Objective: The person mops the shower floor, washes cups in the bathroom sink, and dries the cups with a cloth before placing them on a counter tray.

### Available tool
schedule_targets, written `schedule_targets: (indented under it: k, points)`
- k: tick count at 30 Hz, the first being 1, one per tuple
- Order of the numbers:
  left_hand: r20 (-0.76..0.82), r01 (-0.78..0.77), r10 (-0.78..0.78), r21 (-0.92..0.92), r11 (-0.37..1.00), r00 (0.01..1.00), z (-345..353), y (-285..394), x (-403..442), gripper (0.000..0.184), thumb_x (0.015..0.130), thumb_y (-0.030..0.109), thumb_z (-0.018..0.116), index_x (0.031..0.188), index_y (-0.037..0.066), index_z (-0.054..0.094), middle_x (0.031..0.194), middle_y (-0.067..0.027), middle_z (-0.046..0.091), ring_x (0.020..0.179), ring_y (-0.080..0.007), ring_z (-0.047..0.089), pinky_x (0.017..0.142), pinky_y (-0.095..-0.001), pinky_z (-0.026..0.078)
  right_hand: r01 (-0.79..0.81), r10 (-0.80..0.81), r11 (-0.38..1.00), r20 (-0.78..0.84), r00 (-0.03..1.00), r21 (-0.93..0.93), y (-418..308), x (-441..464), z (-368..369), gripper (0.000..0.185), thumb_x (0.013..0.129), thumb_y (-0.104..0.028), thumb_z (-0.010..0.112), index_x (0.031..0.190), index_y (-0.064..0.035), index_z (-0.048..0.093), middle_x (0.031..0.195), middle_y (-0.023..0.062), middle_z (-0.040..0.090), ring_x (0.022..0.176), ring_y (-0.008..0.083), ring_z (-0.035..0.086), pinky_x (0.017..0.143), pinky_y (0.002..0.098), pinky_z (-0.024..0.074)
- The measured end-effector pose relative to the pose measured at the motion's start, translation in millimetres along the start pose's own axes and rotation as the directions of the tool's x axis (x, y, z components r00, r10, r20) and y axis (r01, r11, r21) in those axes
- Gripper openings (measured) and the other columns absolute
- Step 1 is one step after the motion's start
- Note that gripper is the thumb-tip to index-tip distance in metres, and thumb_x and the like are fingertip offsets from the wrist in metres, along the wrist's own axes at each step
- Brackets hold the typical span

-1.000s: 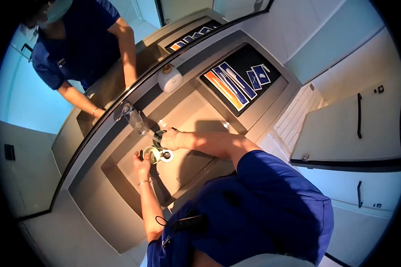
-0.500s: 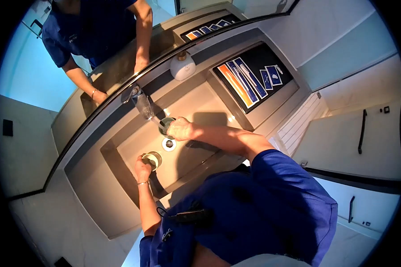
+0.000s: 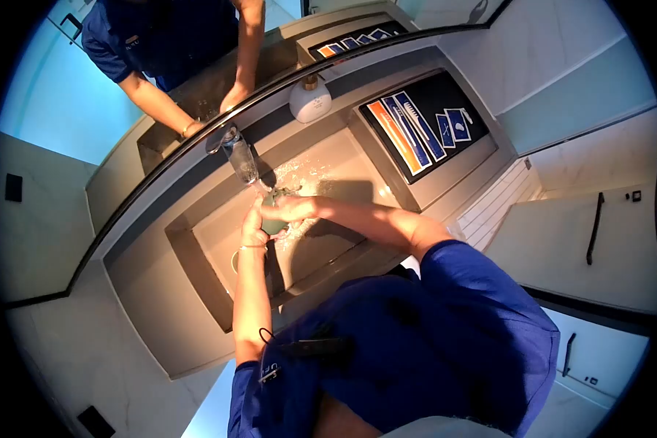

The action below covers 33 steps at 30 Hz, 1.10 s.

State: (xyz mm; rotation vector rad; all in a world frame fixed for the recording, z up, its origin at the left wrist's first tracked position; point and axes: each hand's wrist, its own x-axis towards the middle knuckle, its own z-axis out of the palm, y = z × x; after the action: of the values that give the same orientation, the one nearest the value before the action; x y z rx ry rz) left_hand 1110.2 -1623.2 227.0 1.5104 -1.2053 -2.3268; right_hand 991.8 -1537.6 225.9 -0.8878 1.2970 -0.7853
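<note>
Under the faucet (image 3: 241, 157) I have a dark green cup (image 3: 275, 222) between my two hands. My left hand (image 3: 254, 228) wraps it from the left side, fingers closed. From the right, my right hand (image 3: 290, 209) lies against its upper part with bent fingers; its fingertips are partly hidden. Water runs from the spout onto the cup and hands, and splashes over the basin floor. A pale cup (image 3: 235, 260) sits in the basin, mostly hidden behind my left wrist.
The sink basin (image 3: 361, 157) is wide with raised walls. A white soap bottle (image 3: 310, 102) stands on the back ledge below the mirror (image 3: 190, 44). To the right, a black tray (image 3: 456, 91) bears several packets, orange and blue.
My left hand has let go of the pale cup and moved up to the green cup beside my right hand. Splashing water now spreads around the cup.
</note>
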Motion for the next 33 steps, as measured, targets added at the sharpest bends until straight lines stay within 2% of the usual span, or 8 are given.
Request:
schedule_targets:
  k: [3,7,10,13,19,23,29,33]
  points:
    - [0.048,0.314,-0.314,0.001,0.949,0.948,0.7,0.0,10.3,0.038,0.088,0.049,0.044,0.096,0.015,0.058,0.087,-0.0061,0.062,0.075,-0.0230,0.059,0.058,-0.0440,0.048,0.278,-0.294,0.810,0.052,0.954,-0.516,0.5,-20.4,-5.7,0.051,0.081,-0.051,0.057,0.088,-0.0008,0.065,0.069,0.0122,0.062,0.065,0.0202,0.059,0.057,0.0309,0.0449]
    - [-0.261,-0.593,0.572,-0.001,0.805,0.777,17.1,-60.6,32.2,0.024,0.086,0.023,0.055,0.104,0.008,0.056,0.091,-0.0037,0.061,0.088,-0.0160,0.056,0.083,-0.0273,0.044,0.122,-0.075,0.946,-0.162,0.984,0.300,29.8,1.7,-9.6,0.062,0.081,-0.049,0.060,0.117,0.0003,0.053,0.110,0.0112,0.059,0.089,0.0173,0.058,0.067,0.0280,0.0493]
    - [-0.135,-0.135,0.126,-0.060,0.989,0.983,-5.8,-39.1,34.0,0.035,0.088,0.040,0.049,0.104,0.009,0.056,0.095,-0.0060,0.062,0.083,-0.0195,0.059,0.070,-0.0345,0.049,0.011,0.022,0.931,-0.087,0.996,0.364,35.4,4.5,6.8,0.058,0.078,-0.050,0.061,0.112,-0.0025,0.057,0.103,0.0143,0.062,0.089,0.0227,0.060,0.070,0.0325,0.0492]
    - [0.066,0.338,-0.332,-0.226,0.914,0.941,-2.8,-8.1,8.8,0.047,0.087,0.053,0.040,0.102,0.010,0.055,0.091,-0.0073,0.062,0.076,-0.0221,0.060,0.054,-0.0408,0.049,0.148,-0.189,0.780,-0.003,0.982,-0.608,-0.7,-10.3,-3.0,0.062,0.078,-0.057,0.059,0.102,-0.0002,0.060,0.093,0.0150,0.064,0.085,0.0185,0.061,0.052,0.0288,0.0486]
    - [-0.226,-0.584,0.616,0.199,0.787,0.754,-1.3,-43.6,45.1,0.044,0.084,0.049,0.054,0.104,0.010,0.054,0.090,-0.0076,0.059,0.072,-0.0214,0.059,0.058,-0.0406,0.051,0.021,0.166,0.760,-0.225,0.960,0.650,18.4,19.1,-0.6,0.058,0.079,-0.052,0.062,0.105,0.0004,0.057,0.091,0.0080,0.062,0.076,0.0175,0.062,0.049,0.0270,0.0491]
    - [0.196,0.284,-0.224,-0.382,0.879,0.955,-13.8,-17.9,38.0,0.045,0.087,0.053,0.044,0.098,0.012,0.058,0.091,-0.0069,0.063,0.078,-0.0250,0.061,0.062,-0.0408,0.052,-0.069,-0.032,0.737,-0.136,0.990,-0.672,-6.7,-6.0,4.7,0.050,0.077,-0.048,0.061,0.087,0.0007,0.065,0.083,0.0194,0.064,0.084,0.0231,0.063,0.075,0.0362,0.0477]
    - [-0.317,-0.517,0.656,0.422,0.745,0.685,30.1,-24.3,6.2,0.041,0.086,0.040,0.054,0.112,0.008,0.055,0.100,-0.0123,0.060,0.090,-0.0172,0.057,0.075,-0.0308,0.046,-0.058,0.099,0.736,-0.022,0.995,0.675,15.4,2.0,-17.3,0.044,0.084,-0.054,0.053,0.112,-0.0194,0.057,0.122,-0.0013,0.051,0.111,0.0136,0.042,0.065,0.0254,0.0480]
    - [-0.072,0.124,-0.141,-0.197,0.973,0.987,-8.8,-12.7,46.3,0.044,0.089,0.047,0.040,0.107,0.010,0.054,0.100,-0.0118,0.060,0.086,-0.0239,0.058,0.067,-0.0364,0.049,0.147,-0.156,0.912,-0.008,0.988,0.382,35.2,23.1,6.7,0.046,0.086,-0.050,0.052,0.113,-0.0129,0.054,0.118,0.0032,0.052,0.100,0.0198,0.054,0.064,0.0318,0.0506]
